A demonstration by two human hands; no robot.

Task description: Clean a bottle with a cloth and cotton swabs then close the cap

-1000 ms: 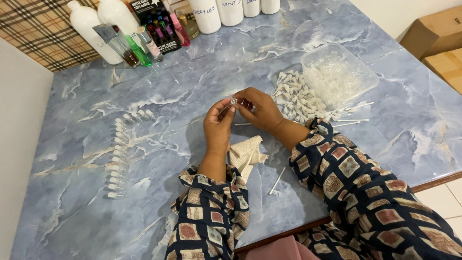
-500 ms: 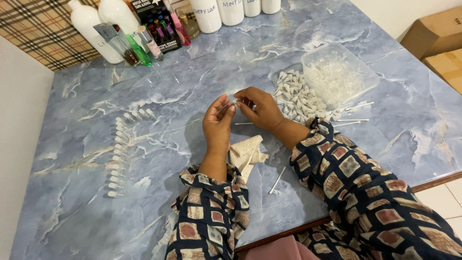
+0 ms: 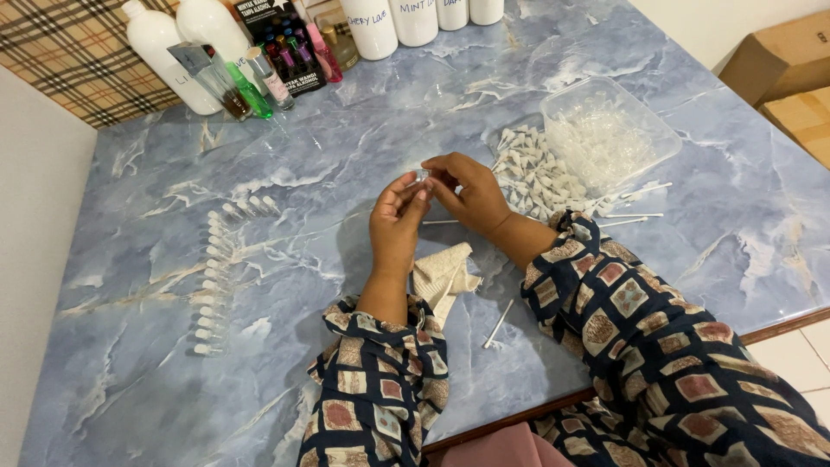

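Cream cloth (image 3: 443, 275) under wrists; white caps (image 3: 532, 173) beside clear tub (image 3: 644, 112).

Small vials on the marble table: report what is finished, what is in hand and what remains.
Done: a curved row of small capped vials lies at the left of the table. In hand: the left hand and right hand pinch one tiny clear vial between their fingertips. Left: a heap of white caps and a clear tub of small clear parts, apparently unused.

Blue-grey marbled tabletop with white veins (image 3: 346, 156); dark navy sleeves patterned with tan and red squares (image 3: 657, 346); cream cloth (image 3: 445, 272); white plastic bottles (image 3: 156, 39) far left; tan plaid fabric (image 3: 69, 52).
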